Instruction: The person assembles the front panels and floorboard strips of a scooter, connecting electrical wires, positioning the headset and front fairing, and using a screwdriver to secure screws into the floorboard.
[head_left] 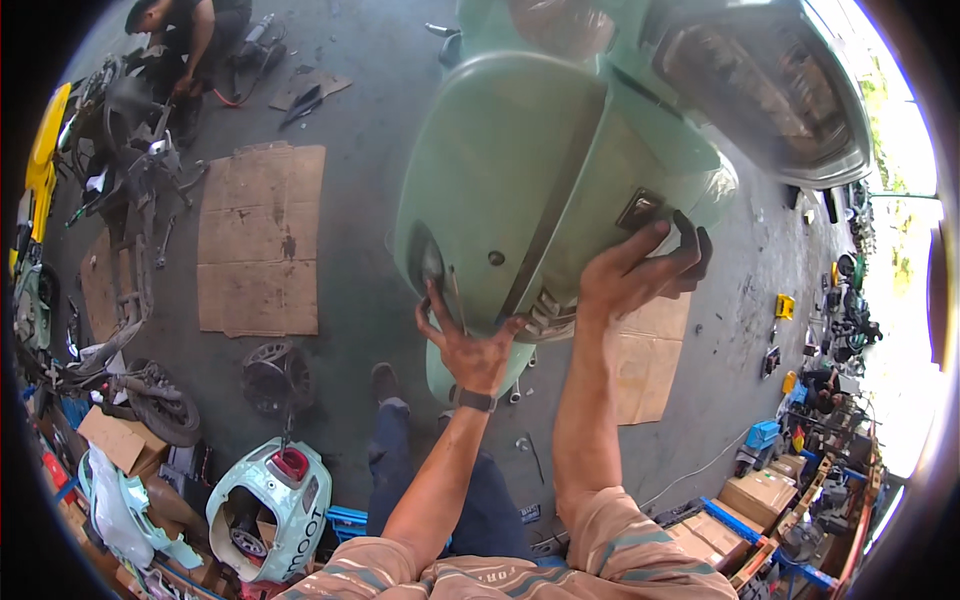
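Note:
A pale green scooter front panel [500,170] with a dark stripe and a round hole stands in front of me, on a scooter of the same colour. My left hand [474,350] spans its lower end, index finger at the left edge beside an oval recess [427,255] and thumb toward the stripe. Near a small black rectangular fitting [640,208], my right hand [640,270] bends its fingers around the right side. What the fingertips press on underneath is hidden. Below the stripe sits a ribbed, slotted part [547,315], between both hands.
Flattened cardboard [260,240] lies on the floor at left. Another person [190,40] crouches by a stripped scooter frame [128,250]. A loose light green body shell [268,515] stands lower left, with a dark wheel part [276,378] above it. Boxes [760,497] fill the lower right.

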